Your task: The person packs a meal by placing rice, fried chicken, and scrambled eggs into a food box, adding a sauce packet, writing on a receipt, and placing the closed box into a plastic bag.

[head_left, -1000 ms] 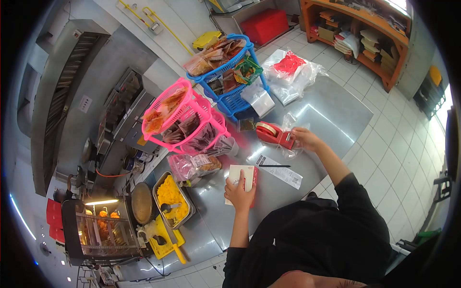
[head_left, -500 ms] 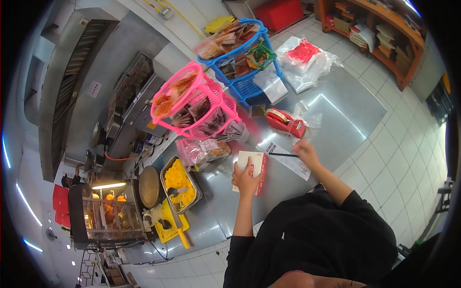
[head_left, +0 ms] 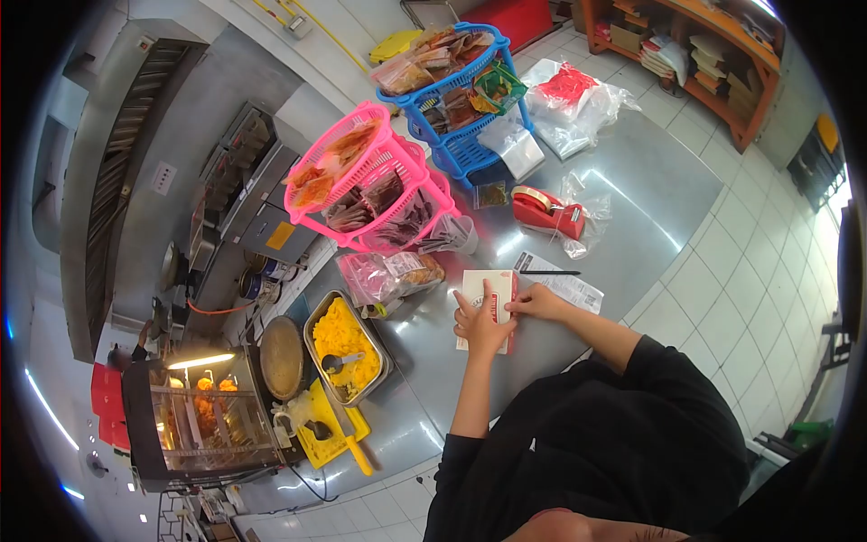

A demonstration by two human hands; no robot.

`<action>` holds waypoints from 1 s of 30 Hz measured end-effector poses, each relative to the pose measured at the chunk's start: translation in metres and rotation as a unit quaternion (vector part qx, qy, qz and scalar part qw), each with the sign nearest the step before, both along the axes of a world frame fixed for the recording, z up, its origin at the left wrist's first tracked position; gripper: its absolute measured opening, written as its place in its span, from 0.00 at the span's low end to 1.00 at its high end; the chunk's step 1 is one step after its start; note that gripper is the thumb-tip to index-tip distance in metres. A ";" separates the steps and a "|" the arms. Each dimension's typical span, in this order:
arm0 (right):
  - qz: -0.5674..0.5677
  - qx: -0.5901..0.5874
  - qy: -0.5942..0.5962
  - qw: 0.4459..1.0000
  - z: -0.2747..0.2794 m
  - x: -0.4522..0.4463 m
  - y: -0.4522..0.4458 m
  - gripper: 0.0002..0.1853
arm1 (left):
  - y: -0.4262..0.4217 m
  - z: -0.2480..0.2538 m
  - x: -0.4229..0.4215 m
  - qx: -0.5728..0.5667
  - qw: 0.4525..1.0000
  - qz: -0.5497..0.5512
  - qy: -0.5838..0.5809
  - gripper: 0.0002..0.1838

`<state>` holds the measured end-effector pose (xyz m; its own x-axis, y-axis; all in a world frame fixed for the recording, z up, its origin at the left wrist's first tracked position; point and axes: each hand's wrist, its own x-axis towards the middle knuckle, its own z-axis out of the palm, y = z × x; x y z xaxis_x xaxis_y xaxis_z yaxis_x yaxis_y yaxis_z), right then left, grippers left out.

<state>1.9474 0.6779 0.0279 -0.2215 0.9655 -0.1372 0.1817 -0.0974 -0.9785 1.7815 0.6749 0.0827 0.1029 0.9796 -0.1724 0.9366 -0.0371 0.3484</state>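
A small white and red cardboard box (head_left: 475,282) lies on the steel table in front of me. My left hand (head_left: 481,327) rests on its top face, fingers spread. At the box's right edge, my right hand (head_left: 536,303) has its fingers drawn together against the red side; the fingertips are partly hidden. Just beyond that hand is a printed paper slip (head_left: 578,294), partly tucked behind the box. Across the slip lies a black pen (head_left: 551,272), touched by neither hand.
A red tape dispenser (head_left: 547,213) stands farther back, beside plastic bags (head_left: 571,117). Pink baskets (head_left: 397,203) and blue baskets (head_left: 461,154) hold packets. To the left are a steel tray (head_left: 386,372) of yellow food, a yellow-handled knife (head_left: 359,454) and a lit food warmer (head_left: 212,415).
My right hand has let go of the pen, which now lies on the slip, and has moved left to the box's edge. My left hand stays on the box.
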 end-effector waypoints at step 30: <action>-0.259 0.284 -0.257 0.887 0.026 0.371 0.271 0.12 | -0.005 -0.020 0.054 0.097 0.981 0.057 0.160 0.36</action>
<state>2.3182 0.9488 0.0538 0.2218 0.8650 0.4500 0.6935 0.1845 -0.6964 1.8358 0.6698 0.0632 -0.0380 0.9992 0.0125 0.9987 0.0376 0.0334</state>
